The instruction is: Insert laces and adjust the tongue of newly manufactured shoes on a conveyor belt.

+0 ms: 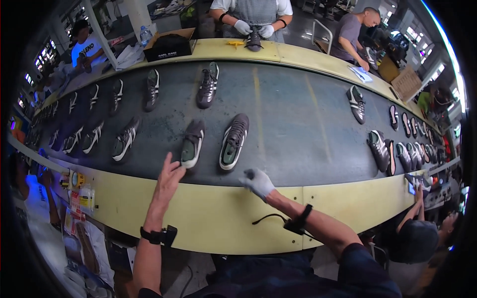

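My bare left hand (170, 180) is open, fingers stretched out, at the heel of a dark brown sneaker (194, 141) on the grey belt. Whether the fingertips touch the shoe I cannot tell. To its right lies a second dark sneaker (235, 140) with pale side stripes and a green insole, heel toward me. My right hand (257, 183), in a pale glove with dark fingertips, hovers over the belt's near edge, right of that shoe's heel. Its fingers are loosely bent and slightly blurred, with nothing visible in them. Both wrists wear black bands.
The grey belt (290, 144) runs left to right between yellow ledges (218, 211). More sneakers (206, 89) stand in rows to the left. Shoes and loose insoles (391, 158) crowd the right. Across, a gloved co-worker handles a shoe (254, 39) beside an open box (170, 45).
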{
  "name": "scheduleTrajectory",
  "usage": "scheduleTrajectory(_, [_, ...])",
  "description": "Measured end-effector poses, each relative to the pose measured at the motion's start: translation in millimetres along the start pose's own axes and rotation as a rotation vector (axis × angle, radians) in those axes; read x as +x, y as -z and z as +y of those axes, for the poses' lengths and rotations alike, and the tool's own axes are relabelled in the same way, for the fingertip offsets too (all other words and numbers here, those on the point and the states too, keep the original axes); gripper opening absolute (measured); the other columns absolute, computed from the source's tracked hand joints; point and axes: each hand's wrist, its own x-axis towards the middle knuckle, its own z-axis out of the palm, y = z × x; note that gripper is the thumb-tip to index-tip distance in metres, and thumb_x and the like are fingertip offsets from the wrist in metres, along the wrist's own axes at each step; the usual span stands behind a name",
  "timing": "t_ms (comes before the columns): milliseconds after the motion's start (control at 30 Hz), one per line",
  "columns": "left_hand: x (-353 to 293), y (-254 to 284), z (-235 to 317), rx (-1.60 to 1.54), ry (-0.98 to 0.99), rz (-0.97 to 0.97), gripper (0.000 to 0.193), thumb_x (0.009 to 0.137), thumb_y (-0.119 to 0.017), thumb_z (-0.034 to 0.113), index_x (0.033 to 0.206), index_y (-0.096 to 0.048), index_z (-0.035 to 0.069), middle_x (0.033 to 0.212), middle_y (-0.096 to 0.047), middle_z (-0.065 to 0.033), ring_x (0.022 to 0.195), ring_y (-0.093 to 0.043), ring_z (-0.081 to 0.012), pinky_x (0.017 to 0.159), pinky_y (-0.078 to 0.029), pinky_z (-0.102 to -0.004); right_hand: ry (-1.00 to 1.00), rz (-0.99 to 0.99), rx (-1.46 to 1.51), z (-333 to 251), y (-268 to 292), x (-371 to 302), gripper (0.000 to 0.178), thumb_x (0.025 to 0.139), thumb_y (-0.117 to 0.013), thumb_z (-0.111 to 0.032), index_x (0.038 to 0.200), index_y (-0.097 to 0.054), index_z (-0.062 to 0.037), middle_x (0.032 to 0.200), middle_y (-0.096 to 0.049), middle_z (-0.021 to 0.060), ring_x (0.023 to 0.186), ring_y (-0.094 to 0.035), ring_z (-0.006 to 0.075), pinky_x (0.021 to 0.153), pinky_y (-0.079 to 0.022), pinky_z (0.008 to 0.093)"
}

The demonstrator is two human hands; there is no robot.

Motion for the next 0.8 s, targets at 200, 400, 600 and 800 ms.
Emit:
scheduleTrajectory(200, [-48.4,-51.8,-98.4,-0.12,0.127,-0.177,0.069,0.1,-0.065,0.016,0.16,-0.033,0.003,0.142,-0.059,-0.0188,0.117,-0.065,-0.0225,0.099,-0.052,-0.0362,-0.248,0.481,-0.245,-42.4,-85.7,124.4,0.092,0.071,-0.086,-0.041,0.141,-0.047,0.0047,0.13,-0.062,0.0282,0.121,-0.062,0.0421,0.104,-0.051,0.0472])
scheduleTrajectory(400, [-128.1,-97.3,-129.5,-0.183,0.238,-0.246,0.057,0.102,-0.062,0.019,0.153,-0.043,0.001,0.127,-0.068,-0.0193,0.101,-0.073,-0.0241,0.091,-0.056,-0.0354,-0.186,0.294,0.167,-23.6,-35.1,115.2,0.059,0.076,-0.08,-0.022,0.125,-0.058,0.0003,0.121,-0.067,0.0211,0.11,-0.068,0.0328,0.096,-0.056,0.0433])
scheduleTrajectory(600, [-141.8,-130.7,-114.7,0.258,0.055,-0.357,0.047,0.102,-0.06,0.022,0.142,-0.051,0.0,0.12,-0.071,-0.0229,0.101,-0.074,-0.0326,0.089,-0.057,-0.0418,-0.26,-0.308,1.29,5.4,72.3,-35.0,0.044,0.085,-0.067,-0.009,0.127,-0.062,-0.0015,0.116,-0.07,0.0121,0.104,-0.071,0.0209,0.091,-0.059,0.0372])
scheduleTrajectory(800, [-138.3,-200.3,-95.7,0.525,-0.448,-0.271,0.042,0.093,-0.065,0.019,0.13,-0.06,0.0,0.119,-0.068,-0.0239,0.103,-0.067,-0.0421,0.092,-0.052,-0.0522,-0.187,-0.289,1.191,51.5,115.2,-195.4,0.065,0.081,-0.065,-0.006,0.144,-0.05,0.0027,0.132,-0.064,0.0121,0.116,-0.067,0.0209,0.102,-0.054,0.0345])
